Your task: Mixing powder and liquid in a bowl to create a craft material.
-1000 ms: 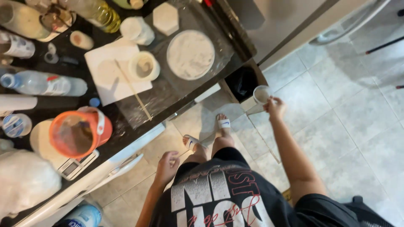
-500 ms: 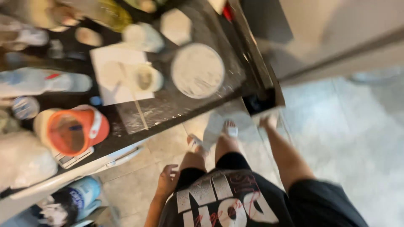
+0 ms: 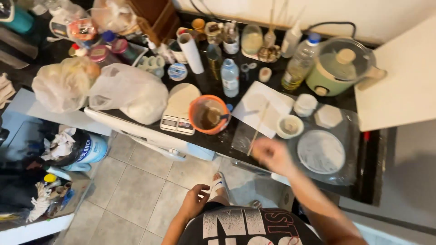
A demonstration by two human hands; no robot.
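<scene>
My right hand (image 3: 272,156) is blurred and hovers over the front edge of the dark counter (image 3: 218,140), fingers apart, nothing seen in it. Just beyond its fingers a thin wooden stick (image 3: 258,129) lies across a white sheet (image 3: 265,106). A small white bowl (image 3: 289,126) and a round white plate (image 3: 320,151) sit to the right of the hand. My left hand (image 3: 195,199) hangs by my thigh, loosely curled and empty. An orange bowl (image 3: 209,114) stands next to a white kitchen scale (image 3: 178,123).
White plastic bags (image 3: 129,93) fill the counter's left. Bottles (image 3: 230,77), jars and a green rice cooker (image 3: 340,66) line the back. A white cup (image 3: 305,104) and a hexagonal coaster (image 3: 328,116) stand nearby. A blue tub (image 3: 93,147) and clutter sit on the tiled floor at left.
The view has swung to face the counter. My right hand, which held a white cup down by the dark bin, has come up over the counter edge without it. The left hand stays by my thigh.
</scene>
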